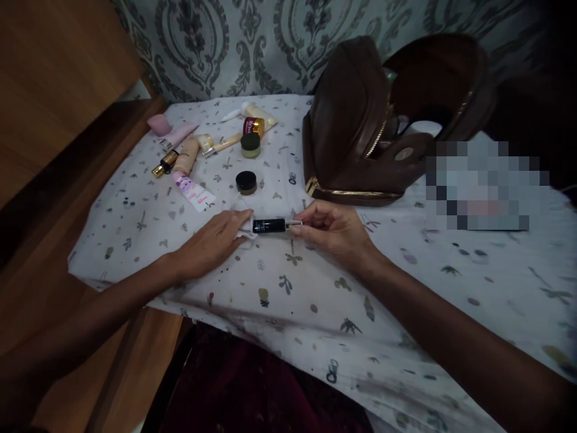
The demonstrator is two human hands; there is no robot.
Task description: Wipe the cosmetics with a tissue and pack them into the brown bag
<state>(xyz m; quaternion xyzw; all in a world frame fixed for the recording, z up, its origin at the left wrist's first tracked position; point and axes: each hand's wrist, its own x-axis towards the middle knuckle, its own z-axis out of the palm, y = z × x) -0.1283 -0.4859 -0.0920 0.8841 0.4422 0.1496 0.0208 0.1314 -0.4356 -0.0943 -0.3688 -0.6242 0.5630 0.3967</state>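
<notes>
A small black cosmetic bottle (269,225) with a silvery end and fine white print lies sideways between my two hands, just above the patterned sheet. My right hand (336,231) pinches its silvery right end between thumb and fingers. At the other end, my left hand (211,240) is closed on a crumpled white wipe (247,230), which touches the bottle. Just beyond them stands a small jar with a black lid (246,182). Farther back is a jar with a dark green lid (250,145), beside a red and gold jar (253,127).
An open brown leather bag (347,114) stands at the back right, with items inside. To the left lie a lilac-and-white tube (195,192), a beige tube (186,156), a gold-capped bottle (165,163), a pink tube (180,133) and a brush (228,143). A pixelated patch covers the right.
</notes>
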